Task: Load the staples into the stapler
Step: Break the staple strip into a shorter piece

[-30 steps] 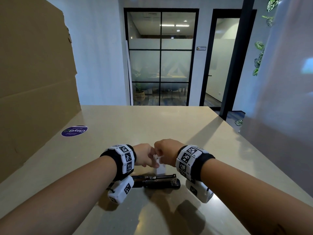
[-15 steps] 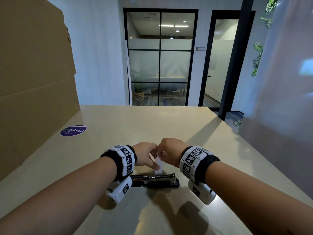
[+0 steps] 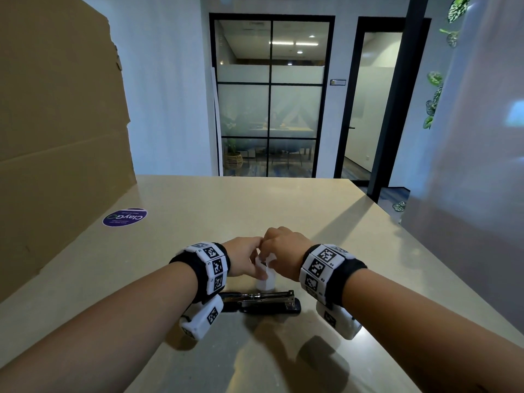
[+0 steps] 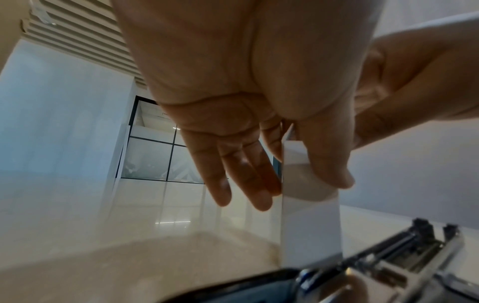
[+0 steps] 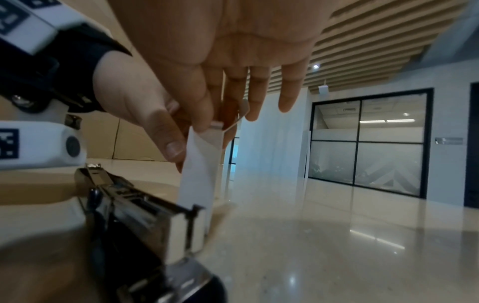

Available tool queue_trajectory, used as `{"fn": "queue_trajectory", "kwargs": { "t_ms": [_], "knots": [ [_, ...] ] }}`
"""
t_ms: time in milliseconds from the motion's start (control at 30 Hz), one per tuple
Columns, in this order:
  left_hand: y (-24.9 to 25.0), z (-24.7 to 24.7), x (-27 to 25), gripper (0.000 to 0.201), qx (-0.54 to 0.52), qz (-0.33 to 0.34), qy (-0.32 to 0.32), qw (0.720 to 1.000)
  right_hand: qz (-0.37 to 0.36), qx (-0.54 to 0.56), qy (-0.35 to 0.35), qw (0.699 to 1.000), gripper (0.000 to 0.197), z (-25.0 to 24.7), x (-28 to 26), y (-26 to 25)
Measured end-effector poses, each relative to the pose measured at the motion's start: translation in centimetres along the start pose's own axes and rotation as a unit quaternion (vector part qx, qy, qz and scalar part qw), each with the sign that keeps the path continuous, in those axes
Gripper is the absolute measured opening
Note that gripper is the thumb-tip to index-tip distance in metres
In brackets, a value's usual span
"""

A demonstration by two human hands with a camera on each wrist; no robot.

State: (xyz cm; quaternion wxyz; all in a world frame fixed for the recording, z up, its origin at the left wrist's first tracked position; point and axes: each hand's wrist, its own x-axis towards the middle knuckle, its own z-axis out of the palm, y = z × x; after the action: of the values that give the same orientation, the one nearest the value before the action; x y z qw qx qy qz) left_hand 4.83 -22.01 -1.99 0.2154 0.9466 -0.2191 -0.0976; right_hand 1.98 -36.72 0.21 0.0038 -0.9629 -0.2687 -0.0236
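Though blurred, staple box (image 3: 266, 276) looks white.

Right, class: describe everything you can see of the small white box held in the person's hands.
The small white box looks like plain, unprinted cardboard, tall and narrow. It stands upright, just behind the opened stapler; whether its lower end rests on the table is unclear. Its top flap is open. The left hand holds its side with the thumb pressed on it, and the right hand pinches at its open top. Its contents are hidden.
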Motion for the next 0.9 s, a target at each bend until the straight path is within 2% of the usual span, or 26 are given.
{"fn": "queue_trajectory", "kwargs": {
  "t_ms": [167,267,367,533,633,700,800,900],
  "knots": [
    [-0.2,-0.1,-0.2,0.043,0.008,-0.012,0.006,1.000,0.000,-0.015,0.026,1.000,0.022,-0.5,-0.5,0.0],
    [-0.6,-0.2,-0.2,0.031,-0.033,-0.013,0.000,0.999,0.019,0.042,0.017,0.999,0.022,0.1,-0.6,0.3],
    [-0.5,-0.5,-0.5,0.031,-0.070,-0.016,-0.006,0.997,0.026,0.066,0.023,0.997,0.024,0.6,-1.1,0.5],
    [-0.5,-0.8,-0.8,0.019,-0.135,-0.035,-0.005,0.990,0.040,0.064,0.025,0.997,0.028,0.7,-1.1,0.8],
    [-0.8,-0.8,-0.7,0.006,-0.156,-0.035,0.016,0.987,0.059,0.062,0.022,0.996,0.027,0.8,-0.6,0.8],
    [-1.1,-0.7,-0.8,0.022,-0.165,-0.020,0.031,0.986,0.064,0.079,0.027,0.994,0.032,0.7,-0.4,0.8],
    [-1.3,-1.0,-0.9,0.031,-0.092,0.035,0.076,0.992,0.072,0.084,0.013,0.994,0.044,0.4,0.1,0.6],
    [-1.5,-1.3,-0.7,0.026,-0.013,0.075,0.105,0.992,0.072,0.072,-0.019,0.995,0.039,0.2,0.3,0.4]
  ]
}}
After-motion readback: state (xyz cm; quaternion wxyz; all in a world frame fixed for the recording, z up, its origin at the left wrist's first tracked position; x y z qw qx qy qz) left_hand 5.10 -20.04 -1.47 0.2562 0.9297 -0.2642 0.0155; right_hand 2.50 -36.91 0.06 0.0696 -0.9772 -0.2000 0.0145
